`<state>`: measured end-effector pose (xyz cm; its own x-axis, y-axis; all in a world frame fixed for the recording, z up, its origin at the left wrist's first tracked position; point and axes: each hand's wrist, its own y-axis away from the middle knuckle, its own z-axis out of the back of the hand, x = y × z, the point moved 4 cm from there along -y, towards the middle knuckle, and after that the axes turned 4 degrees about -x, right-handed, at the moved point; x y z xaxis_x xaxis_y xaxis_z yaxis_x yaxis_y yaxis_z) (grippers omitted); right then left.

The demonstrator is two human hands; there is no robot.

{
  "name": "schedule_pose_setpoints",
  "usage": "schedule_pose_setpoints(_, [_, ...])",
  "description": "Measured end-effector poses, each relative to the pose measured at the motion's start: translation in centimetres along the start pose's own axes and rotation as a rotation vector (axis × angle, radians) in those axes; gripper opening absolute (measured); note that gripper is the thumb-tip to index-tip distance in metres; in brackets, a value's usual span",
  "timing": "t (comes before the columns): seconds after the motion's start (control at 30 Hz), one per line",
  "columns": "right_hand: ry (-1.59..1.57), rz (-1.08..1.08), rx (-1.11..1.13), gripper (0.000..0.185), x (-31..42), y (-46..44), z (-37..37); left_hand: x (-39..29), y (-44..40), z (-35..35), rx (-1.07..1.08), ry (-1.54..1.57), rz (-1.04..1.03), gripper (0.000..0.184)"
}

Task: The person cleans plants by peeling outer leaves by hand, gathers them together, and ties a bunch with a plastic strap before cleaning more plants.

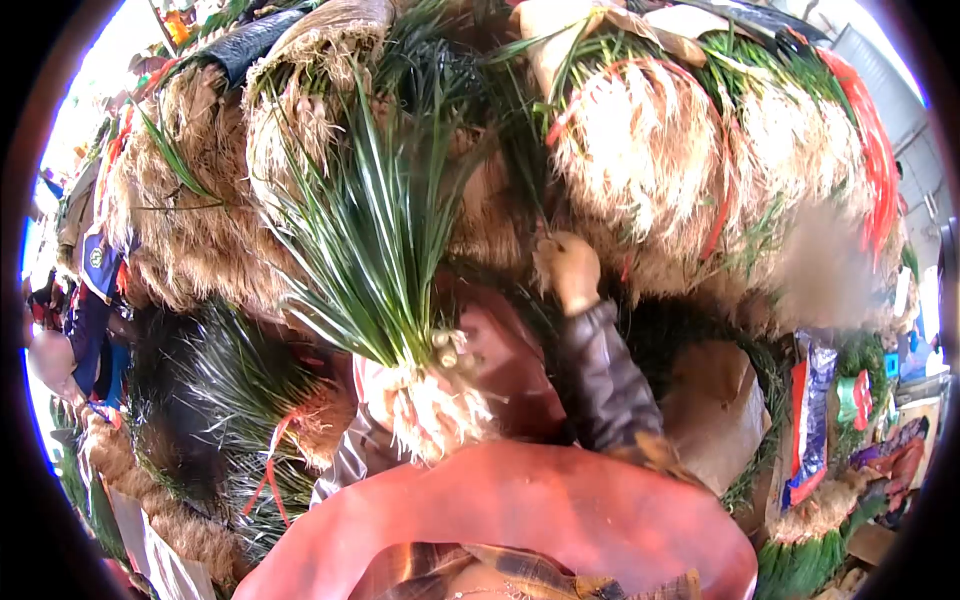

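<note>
In front of my chest stands a bunch of grass-like plants (385,250), long green leaves up and pale stringy roots hanging down. My left hand (448,350) is wrapped round its base, with the fingertips showing at the right side. My right hand (568,268), in a dark sleeve, is raised to the right of the bunch and closed. It is close to the large root bundle (645,150) bound with red strip. What its fingers hold, if anything, I cannot make out.
More large root bundles (190,190) are stacked across the back, some under sacking. Leafy bunches (250,370) tied with red ribbon lie low on the left. Brown sacking (715,410) sits beside my right arm. Another person's blue sleeve (95,300) shows at the far left.
</note>
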<state>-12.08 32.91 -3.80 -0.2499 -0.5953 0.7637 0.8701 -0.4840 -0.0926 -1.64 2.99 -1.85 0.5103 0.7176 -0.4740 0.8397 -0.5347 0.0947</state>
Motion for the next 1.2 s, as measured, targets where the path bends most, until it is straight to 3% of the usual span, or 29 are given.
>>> schedule_pose_setpoints(0.03, [-0.097,0.199,-0.155,0.028,1.7,1.5,1.6,-0.3,-0.1,-0.4,-0.016,-0.016,-0.016,0.056])
schedule_pose_setpoints(0.07, [-0.141,0.213,-0.066,0.032,1.9,2.2,2.1,-0.1,-0.4,-0.5,-0.018,0.006,-0.052,0.054])
schedule_pose_setpoints(0.13, [-0.670,-0.008,0.400,0.036,5.2,5.3,3.2,0.5,-1.2,-4.4,-0.225,0.237,0.058,0.053])
schedule_pose_setpoints(0.2, [-0.906,0.070,0.550,0.031,5.5,8.2,0.7,0.0,-1.4,-2.7,-0.128,0.094,0.073,0.051])
schedule_pose_setpoints(0.23, [-0.937,-0.104,0.759,0.036,6.3,9.7,0.4,0.1,-1.6,-3.8,-0.142,0.113,0.069,0.048])
schedule_pose_setpoints(0.27, [-0.899,-0.080,0.803,0.037,6.4,10.4,-0.3,0.0,-1.7,-4.8,-0.164,0.053,0.053,0.045])
schedule_pose_setpoints(0.3, [-0.851,-0.004,0.803,0.036,6.9,10.8,-0.6,-0.2,-1.8,-6.3,-0.188,-0.008,0.038,0.041])
schedule_pose_setpoints(0.33, [-0.801,0.078,0.803,0.034,7.4,11.1,-0.8,0.7,-1.7,-4.6,-0.225,0.080,0.179,0.039])
schedule_pose_setpoints(0.4, [-0.859,0.016,0.827,0.031,7.7,11.1,-2.0,-0.2,-1.8,-5.5,-0.264,-0.190,-0.121,0.039])
schedule_pose_setpoints(0.47, [-1.199,-0.426,0.539,0.022,7.7,10.0,-2.2,-0.1,-1.8,-5.0,-0.260,-0.176,-0.076,0.037])
schedule_pose_setpoints(0.5, [-1.150,-0.425,0.581,0.021,7.4,8.9,-2.6,-0.3,-1.8,-5.2,-0.169,-0.214,-0.012,0.038])
schedule_pose_setpoints(0.53, [-1.108,-0.418,0.550,0.019,7.1,8.9,-2.9,-0.5,-1.6,-5.3,-0.161,-0.275,-0.079,0.039])
schedule_pose_setpoints(0.6, [-0.675,0.084,0.360,0.023,7.8,8.8,-2.4,-0.5,-1.3,-5.4,-0.183,-0.220,-0.016,0.040])
schedule_pose_setpoints(0.63, [-0.392,0.296,0.393,0.024,8.3,9.0,-2.1,-0.5,-1.1,-5.3,-0.183,-0.221,-0.014,0.040])
schedule_pose_setpoints(0.67, [-0.157,0.450,0.203,0.028,8.0,9.3,-2.4,-0.4,-0.9,-5.0,-0.184,-0.163,0.038,0.042])
schedule_pose_setpoints(0.73, [0.041,0.418,-0.133,0.029,7.2,8.9,-1.8,0.0,-0.7,-4.7,-0.192,-0.078,0.080,0.045])
schedule_pose_setpoints(0.77, [-0.426,0.160,-0.240,0.024,4.4,7.9,-2.1,0.2,-0.7,-4.7,-0.203,-0.052,0.068,0.047])
schedule_pose_setpoints(0.8, [0.220,0.550,-0.297,0.020,2.2,5.7,-1.3,0.5,-0.6,-4.7,-0.214,-0.025,0.056,0.048])
schedule_pose_setpoints(0.83, [0.350,0.520,0.007,0.023,-1.5,4.2,-2.9,0.3,-0.4,-4.1,-0.194,0.021,0.066,0.048])
schedule_pose_setpoints(0.9, [0.617,0.836,0.350,0.029,-2.2,6.5,-3.5,0.0,-0.6,-3.0,-0.132,0.064,0.081,0.048])
schedule_pose_setpoints(0.93, [0.440,0.500,0.286,0.030,-1.6,7.6,-1.8,-0.1,-0.8,-2.6,-0.106,0.081,0.087,0.048])
schedule_pose_setpoints(1.0, [0.391,0.307,0.159,0.031,2.4,5.5,0.1,-0.1,-1.1,-2.6,-0.082,0.097,0.102,0.048])
schedule_pose_setpoints(1.03, [0.215,0.322,-0.156,0.032,4.6,4.6,1.5,-0.1,-1.3,-2.5,-0.079,0.104,0.110,0.048])
schedule_pose_setpoints(1.07, [0.378,0.543,-0.477,0.033,5.5,3.3,1.2,-0.2,-1.5,-2.3,-0.073,0.102,0.119,0.048])
schedule_pose_setpoints(1.17, [0.549,0.460,-0.411,0.026,5.3,0.2,-0.9,-0.7,-0.9,-2.6,-0.043,0.121,0.076,0.048])
schedule_pose_setpoints(1.2, [0.357,0.278,-0.274,0.022,4.2,-0.6,-1.0,-1.1,-0.8,-2.4,-0.027,0.129,0.068,0.048])
